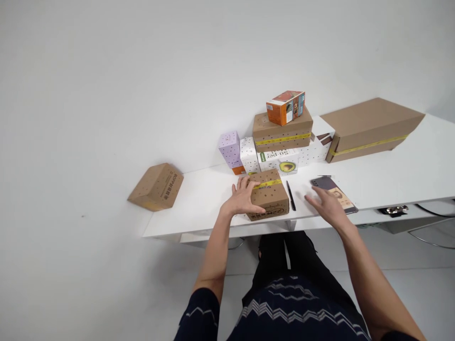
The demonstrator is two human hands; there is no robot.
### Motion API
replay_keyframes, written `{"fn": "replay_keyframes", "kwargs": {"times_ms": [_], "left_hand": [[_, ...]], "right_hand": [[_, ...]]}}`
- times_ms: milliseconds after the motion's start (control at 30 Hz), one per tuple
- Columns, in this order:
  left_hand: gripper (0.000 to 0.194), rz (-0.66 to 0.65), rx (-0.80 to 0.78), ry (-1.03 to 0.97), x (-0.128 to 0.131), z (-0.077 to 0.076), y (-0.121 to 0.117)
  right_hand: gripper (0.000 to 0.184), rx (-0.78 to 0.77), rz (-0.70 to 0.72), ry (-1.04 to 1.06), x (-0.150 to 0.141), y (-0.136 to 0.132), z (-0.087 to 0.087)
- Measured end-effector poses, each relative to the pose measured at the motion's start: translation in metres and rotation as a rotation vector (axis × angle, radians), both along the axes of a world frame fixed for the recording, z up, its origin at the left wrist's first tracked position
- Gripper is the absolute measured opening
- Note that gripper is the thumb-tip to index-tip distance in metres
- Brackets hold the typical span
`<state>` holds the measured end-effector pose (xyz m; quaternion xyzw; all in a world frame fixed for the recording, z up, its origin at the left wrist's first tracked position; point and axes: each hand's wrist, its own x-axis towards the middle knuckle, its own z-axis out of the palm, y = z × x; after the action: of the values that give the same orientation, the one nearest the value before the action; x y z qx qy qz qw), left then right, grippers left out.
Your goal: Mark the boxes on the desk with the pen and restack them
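Note:
A small brown cardboard box [272,194] with yellow tape and dark dots sits near the front edge of the white desk [199,199]. My left hand [243,196] rests on the left side of this box, fingers spread over its top and thumb along its front. To the right of the box lies a black pen [290,195]. Over the left edge of a smartphone [336,194] with a picture on its back, my right hand [326,204] hovers with fingers apart, holding nothing. Whether its fingertips touch the phone I cannot tell.
Behind stand a lilac box [230,149], a white avocado box [279,161] and a taped brown box [282,132] carrying an orange box [286,108]. A long brown carton [373,125] is at right, another carton [156,187] at the left end. The wall rises behind.

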<state>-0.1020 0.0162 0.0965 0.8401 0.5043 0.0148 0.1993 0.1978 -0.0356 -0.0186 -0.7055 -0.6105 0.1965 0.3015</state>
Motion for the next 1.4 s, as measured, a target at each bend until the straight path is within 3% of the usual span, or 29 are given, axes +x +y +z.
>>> {"fn": "replay_keyframes", "kwargs": {"times_ms": [100,167,267,400,500,600,733,800,900,1033,1167,1267,1400], "left_hand": [[0.096,-0.008,0.014,-0.016,-0.002,-0.002,-0.005],[0.095,-0.001,0.015,-0.028,-0.004,-0.004,-0.008],[0.094,0.028,-0.022,-0.056,-0.014,-0.005,-0.010],[0.095,-0.014,-0.044,-0.184,-0.033,-0.006,-0.017],[0.092,0.058,0.010,-0.177,-0.044,-0.011,-0.037],[0.087,0.290,0.143,-0.085,-0.054,-0.019,-0.063],[0.082,0.568,0.243,0.010,-0.074,-0.025,-0.072],[0.080,0.680,0.244,0.013,-0.092,-0.025,-0.058],[0.080,0.793,0.208,-0.072,-0.128,-0.025,-0.020],[0.074,0.716,0.236,-0.221,-0.166,-0.028,0.048],[0.064,0.746,0.323,-0.284,-0.171,-0.035,0.105],[0.074,0.759,0.356,-0.362,-0.164,-0.044,0.125],[0.076,0.809,0.485,-0.304,-0.175,-0.045,0.122]], "right_hand": [[0.070,-0.013,0.281,0.306,-0.021,-0.001,0.015],[0.086,0.008,0.412,0.381,-0.036,0.004,0.025],[0.108,0.027,0.565,0.427,-0.054,0.017,0.037],[0.115,0.000,0.700,0.577,-0.073,0.029,0.040],[0.110,-0.005,0.738,0.691,-0.093,0.027,0.032],[0.090,-0.020,0.737,0.735,-0.125,0.023,0.021],[0.062,0.096,0.626,0.554,-0.167,0.024,0.009],[0.053,0.131,0.589,0.442,-0.179,0.024,0.003],[0.042,0.084,0.625,0.363,-0.184,0.022,-0.010],[0.026,0.105,0.597,0.336,-0.176,0.017,-0.032],[0.024,0.225,0.583,0.357,-0.170,0.014,-0.044],[0.024,0.226,0.585,0.365,-0.170,0.013,-0.045],[0.024,0.209,0.568,0.386,-0.168,0.012,-0.044]]}}
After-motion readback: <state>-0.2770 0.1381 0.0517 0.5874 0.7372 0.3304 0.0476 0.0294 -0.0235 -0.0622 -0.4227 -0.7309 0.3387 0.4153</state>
